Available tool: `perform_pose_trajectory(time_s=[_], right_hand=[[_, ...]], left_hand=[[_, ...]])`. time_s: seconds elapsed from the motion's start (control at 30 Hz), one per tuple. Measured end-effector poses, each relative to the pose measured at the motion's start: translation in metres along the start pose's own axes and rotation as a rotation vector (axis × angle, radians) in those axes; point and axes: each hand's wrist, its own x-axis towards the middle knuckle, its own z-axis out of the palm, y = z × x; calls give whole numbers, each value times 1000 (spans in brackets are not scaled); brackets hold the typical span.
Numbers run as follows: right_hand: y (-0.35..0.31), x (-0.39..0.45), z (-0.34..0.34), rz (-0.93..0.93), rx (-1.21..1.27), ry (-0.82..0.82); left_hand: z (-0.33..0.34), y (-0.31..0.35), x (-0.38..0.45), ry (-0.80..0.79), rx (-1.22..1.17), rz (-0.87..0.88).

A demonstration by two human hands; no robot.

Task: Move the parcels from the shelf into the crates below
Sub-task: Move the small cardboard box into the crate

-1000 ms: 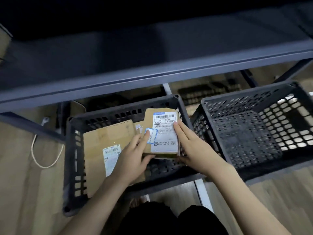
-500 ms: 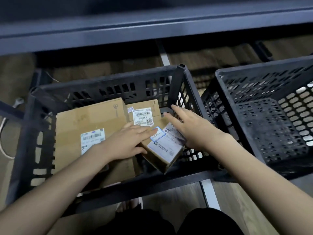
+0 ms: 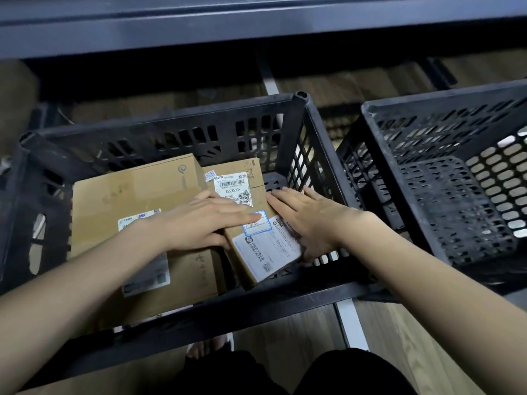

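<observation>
One head-worn camera looks steeply down, close over the left crate (image 3: 159, 138), with the shelf (image 3: 256, 24) edge overhead; the farther floor is probably too dim.

Rear small parcel (image 3: 225, 168), white shipping label (image 3: 234, 187): "855-855CA" in bold under a barcode, "标快" at its upper right corner, and a QR code at its lower right.
Large parcel (image 3: 134, 189), address label (image 3: 134, 222): red letters that look like "EMS"; the rest is covered or blurred.
Tilted front parcel (image 3: 242, 266), white label (image 3: 265, 252): Chinese print and a QR code, too small to read.
Blue-bordered sticker (image 3: 256, 226): not legible.
</observation>
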Motion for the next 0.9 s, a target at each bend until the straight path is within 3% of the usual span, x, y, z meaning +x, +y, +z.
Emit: perform_pose_trajectory(time_s=[0.1, 0.17, 0.4, 0.6, 0.8, 0.9], right_hand=[[-2, 3, 0, 0, -6, 59], [-6, 4, 3, -3, 6, 64], [-22, 19, 24, 16, 73, -52], [-18, 24, 37, 25, 63, -258], [-11, 21, 53, -35, -189, -462], [-19, 27, 55, -65, -256, -534]], left_hand=[[-1, 8, 2, -29, 56, -51], [-1, 17, 4, -132, 88, -110], [11, 40, 8, -373, 237, -173], [27, 46, 24, -508, 255, -247], [46, 53, 21, -564, 300, -42], [58, 57, 24, -640, 341, -38]])
